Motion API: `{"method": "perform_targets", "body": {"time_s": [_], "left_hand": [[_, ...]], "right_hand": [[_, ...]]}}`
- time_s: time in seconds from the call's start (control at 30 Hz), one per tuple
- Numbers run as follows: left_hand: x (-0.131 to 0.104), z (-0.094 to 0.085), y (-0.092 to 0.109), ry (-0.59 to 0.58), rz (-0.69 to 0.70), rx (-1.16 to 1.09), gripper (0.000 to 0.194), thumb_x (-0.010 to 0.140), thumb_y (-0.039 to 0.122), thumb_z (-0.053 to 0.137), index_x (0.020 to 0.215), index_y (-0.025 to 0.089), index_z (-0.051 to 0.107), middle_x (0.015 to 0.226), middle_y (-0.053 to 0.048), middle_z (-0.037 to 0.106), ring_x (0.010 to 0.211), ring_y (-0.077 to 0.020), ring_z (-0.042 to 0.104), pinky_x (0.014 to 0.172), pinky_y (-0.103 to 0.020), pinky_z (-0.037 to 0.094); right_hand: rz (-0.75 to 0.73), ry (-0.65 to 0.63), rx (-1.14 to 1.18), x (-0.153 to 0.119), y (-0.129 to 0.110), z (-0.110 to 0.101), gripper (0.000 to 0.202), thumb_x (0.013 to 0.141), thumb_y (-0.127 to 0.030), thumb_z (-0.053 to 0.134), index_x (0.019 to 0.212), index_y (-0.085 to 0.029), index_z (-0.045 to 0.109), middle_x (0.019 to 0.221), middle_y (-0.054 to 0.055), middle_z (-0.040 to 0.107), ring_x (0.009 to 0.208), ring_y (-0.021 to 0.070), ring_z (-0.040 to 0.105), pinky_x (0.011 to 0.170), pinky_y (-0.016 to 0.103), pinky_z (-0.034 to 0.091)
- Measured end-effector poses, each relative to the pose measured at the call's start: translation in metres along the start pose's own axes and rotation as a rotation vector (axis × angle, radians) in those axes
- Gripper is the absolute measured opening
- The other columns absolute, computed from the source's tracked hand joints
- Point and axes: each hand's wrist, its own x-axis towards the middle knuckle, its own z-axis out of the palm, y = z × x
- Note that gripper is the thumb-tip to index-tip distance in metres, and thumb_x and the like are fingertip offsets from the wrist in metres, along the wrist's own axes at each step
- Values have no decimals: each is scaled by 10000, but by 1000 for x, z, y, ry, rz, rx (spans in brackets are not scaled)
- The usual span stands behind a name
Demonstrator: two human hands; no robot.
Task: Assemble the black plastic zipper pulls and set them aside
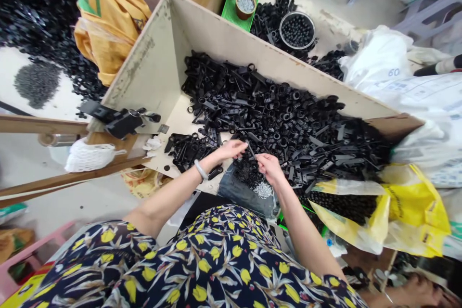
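Note:
My left hand (234, 149), with a pale bangle (201, 170) on its wrist, pinches one end of a thin dark plastic piece (251, 150). From the other side, my right hand (267, 166) grips the lower end of that same piece. Its exact kind is too small to make out. Below the hands lies a dark cloth-like mat (231, 186) bearing small black bits (246, 174) and a little heap of silvery metal pieces (263, 190). Beyond them spreads a large pile of black plastic parts (263, 101), some ring-shaped and some flat. A smaller cluster (191, 148) sits left of my left hand.
Wooden boards (231, 33) wall the worktop at the back and left. A black clamp-like tool (124, 122) is at the left board's end. Behind stand a bowl of black balls (297, 30) and a cup of metal pieces (245, 4). Yellow bags (415, 207) crowd the right.

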Motion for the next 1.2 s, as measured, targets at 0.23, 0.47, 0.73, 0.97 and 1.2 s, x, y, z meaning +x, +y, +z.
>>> {"method": "perform_targets", "body": {"time_s": [0.23,0.47,0.73,0.97,1.2], "left_hand": [[-25,53,-26,51,-31,-945,339,886,367,794,1078,146,624,1001,-118,792,890,-169,758,885,-320,568],[-42,34,-14,34,-33,-901,428,824,228,845,1159,134,596,932,-99,790,759,-155,744,716,-264,547],[-74,28,12,-91,-42,-980,422,844,201,775,1235,137,630,1067,-120,771,872,-155,730,777,-257,521],[-93,37,42,-116,-15,-965,358,883,280,752,1207,157,657,954,-69,727,829,-149,687,757,-273,538],[-110,53,65,-102,70,-922,329,859,326,790,1105,141,673,889,-54,694,768,-139,654,699,-268,530]], "right_hand": [[-63,12,-183,-11,23,23,428,945,-561,533,834,-186,707,658,13,658,543,134,560,558,244,457],[-178,181,-479,34,15,11,286,968,-325,649,1230,-216,683,1326,132,661,1160,249,648,913,296,463],[-280,218,-315,33,4,-7,320,972,-465,632,1070,-172,717,1161,121,707,1046,247,702,920,371,550],[-467,93,402,-29,-11,-24,407,843,-501,801,1105,-221,664,1076,61,756,970,204,760,946,413,628],[-638,167,269,-71,-11,-31,271,886,-406,792,1061,-221,700,1195,101,755,1099,226,746,1032,433,604]]}}
